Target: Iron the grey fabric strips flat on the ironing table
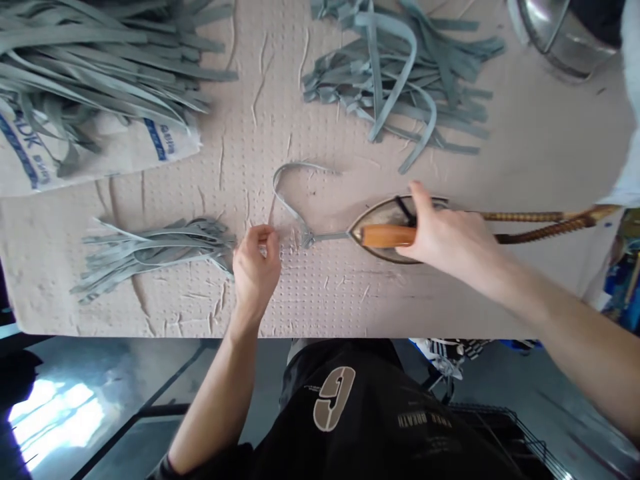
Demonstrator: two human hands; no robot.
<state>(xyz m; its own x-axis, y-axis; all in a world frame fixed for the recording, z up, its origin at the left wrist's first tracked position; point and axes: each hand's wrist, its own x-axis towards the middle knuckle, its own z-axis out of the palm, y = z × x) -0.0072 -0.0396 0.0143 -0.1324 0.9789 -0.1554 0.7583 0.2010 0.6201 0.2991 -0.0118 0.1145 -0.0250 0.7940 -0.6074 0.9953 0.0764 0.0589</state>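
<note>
My right hand (440, 237) is wrapped round the orange handle of an iron (383, 212), whose tip points left. A grey-green fabric strip (330, 237) runs out from under the iron's tip to a small knot or fold, and its loose end curves up and back to the right. Just left of that fold is my left hand (257, 260), with its thumb and fingertips together; whether anything thin is between them is too small to tell. Beside it, on the left, lies a bundle of grey-green strips (165, 253).
A large pile of strips (100, 60) lies on a printed plastic bag (170, 140) at the back left. More strips (400, 73) lie behind the iron. A metal bowl-like object (560, 40) stands back right. The iron's cords (550, 227) trail right across the padded table (310, 313).
</note>
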